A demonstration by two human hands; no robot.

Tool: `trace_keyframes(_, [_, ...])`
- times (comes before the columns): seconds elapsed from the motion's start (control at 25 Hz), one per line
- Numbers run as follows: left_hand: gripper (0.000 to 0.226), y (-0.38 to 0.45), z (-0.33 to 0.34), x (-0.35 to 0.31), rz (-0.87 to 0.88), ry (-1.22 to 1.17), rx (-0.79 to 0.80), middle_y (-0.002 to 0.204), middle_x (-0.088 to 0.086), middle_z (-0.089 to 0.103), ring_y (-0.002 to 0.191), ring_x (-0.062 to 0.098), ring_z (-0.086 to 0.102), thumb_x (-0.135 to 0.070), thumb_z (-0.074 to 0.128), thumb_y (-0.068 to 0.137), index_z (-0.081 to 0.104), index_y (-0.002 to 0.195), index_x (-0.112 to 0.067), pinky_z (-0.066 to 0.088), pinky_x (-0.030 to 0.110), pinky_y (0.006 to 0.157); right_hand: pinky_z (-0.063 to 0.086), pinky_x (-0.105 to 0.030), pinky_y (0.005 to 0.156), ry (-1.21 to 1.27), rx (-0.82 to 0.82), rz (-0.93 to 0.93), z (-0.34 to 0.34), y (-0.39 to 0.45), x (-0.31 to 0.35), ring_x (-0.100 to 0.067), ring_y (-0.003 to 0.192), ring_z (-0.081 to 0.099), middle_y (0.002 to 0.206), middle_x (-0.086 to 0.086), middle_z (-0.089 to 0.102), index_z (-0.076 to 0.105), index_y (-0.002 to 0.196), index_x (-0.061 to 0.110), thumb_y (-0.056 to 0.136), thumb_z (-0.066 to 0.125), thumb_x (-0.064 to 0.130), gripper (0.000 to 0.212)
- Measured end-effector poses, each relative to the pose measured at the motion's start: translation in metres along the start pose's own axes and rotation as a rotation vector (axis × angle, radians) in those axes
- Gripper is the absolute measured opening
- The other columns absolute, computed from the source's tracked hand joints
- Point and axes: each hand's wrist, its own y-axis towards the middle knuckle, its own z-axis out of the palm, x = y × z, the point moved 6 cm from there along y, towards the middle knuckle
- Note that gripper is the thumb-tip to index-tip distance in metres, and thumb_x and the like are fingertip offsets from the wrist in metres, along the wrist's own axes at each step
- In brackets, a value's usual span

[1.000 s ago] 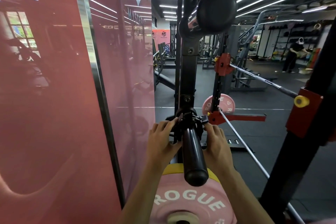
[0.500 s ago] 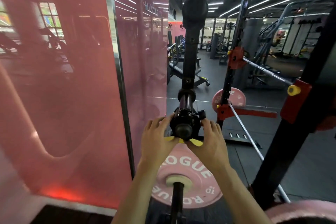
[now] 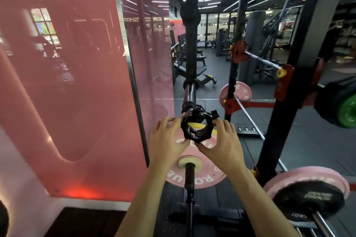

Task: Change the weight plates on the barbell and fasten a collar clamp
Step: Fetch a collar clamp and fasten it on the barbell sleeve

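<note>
Both hands on the collar [image 3: 196, 128] now: left hand [image 3: 168, 141] pinching its left side, right hand [image 3: 221, 141] gripping the right. It sits between them, off the sleeve [image 3: 189, 96] beyond; pink plate [image 3: 194, 167] below.

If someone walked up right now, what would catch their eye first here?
Dead centre, the left hand and right hand hold a black collar clamp, just off the end of the barbell sleeve. Below it sits a pink Rogue plate, and a glossy red wall fills the left side.
</note>
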Motion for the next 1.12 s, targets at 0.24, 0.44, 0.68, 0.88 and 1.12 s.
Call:
trace_keyframes(0.24, [0.077, -0.041, -0.035, -0.031, 0.092, -0.026, 0.016, 0.112, -0.01, 0.053, 0.102, 0.018, 0.051, -0.034, 0.079, 0.06, 0.056, 0.134, -0.03, 0.051, 0.039, 0.088, 0.049, -0.04, 0.082, -0.031, 0.005, 0.114, -0.043, -0.055, 0.021, -0.026, 0.099, 0.052, 0.106, -0.003, 0.058, 0.05, 0.116, 0.014, 0.063, 0.064, 0.06, 0.072])
trace_keyframes(0.44, [0.071, -0.067, -0.041, -0.095, 0.171, -0.163, 0.07, 0.114, -0.004, 0.058, 0.106, 0.025, 0.057, -0.037, 0.072, 0.064, 0.06, 0.133, -0.028, 0.044, 0.04, 0.093, 0.049, -0.038, 0.079, -0.133, -0.072, 0.151, -0.113, -0.101, 0.023, -0.024, 0.095, 0.052, 0.104, -0.003, 0.058, 0.044, 0.115, 0.019, 0.061, 0.082, 0.045, 0.071])
trace_keyframes(0.68, [0.077, -0.074, -0.024, -0.185, 0.275, -0.279, 0.102, 0.11, -0.002, 0.057, 0.104, 0.024, 0.054, -0.034, 0.086, 0.065, 0.056, 0.136, -0.027, 0.05, 0.04, 0.088, 0.049, -0.041, 0.08, -0.233, -0.151, 0.265, -0.196, -0.137, -0.015, -0.023, 0.098, 0.051, 0.107, -0.001, 0.058, 0.049, 0.117, 0.017, 0.063, 0.065, 0.057, 0.069])
trace_keyframes(0.88, [0.072, -0.087, 0.006, -0.274, 0.343, -0.413, 0.12, 0.107, -0.003, 0.057, 0.1, 0.023, 0.054, -0.035, 0.079, 0.066, 0.059, 0.134, -0.024, 0.05, 0.04, 0.085, 0.049, -0.036, 0.083, -0.347, -0.204, 0.309, -0.272, -0.17, -0.056, -0.02, 0.099, 0.051, 0.11, 0.001, 0.059, 0.052, 0.122, 0.017, 0.066, 0.068, 0.058, 0.072])
trace_keyframes(1.12, [0.081, -0.103, 0.045, -0.394, 0.385, -0.502, 0.138, 0.106, -0.003, 0.057, 0.099, 0.015, 0.047, -0.029, 0.089, 0.062, 0.058, 0.137, -0.025, 0.05, 0.035, 0.083, 0.049, -0.036, 0.087, -0.462, -0.24, 0.41, -0.366, -0.206, -0.124, -0.017, 0.102, 0.05, 0.113, 0.005, 0.056, 0.049, 0.123, 0.023, 0.067, 0.071, 0.061, 0.071])
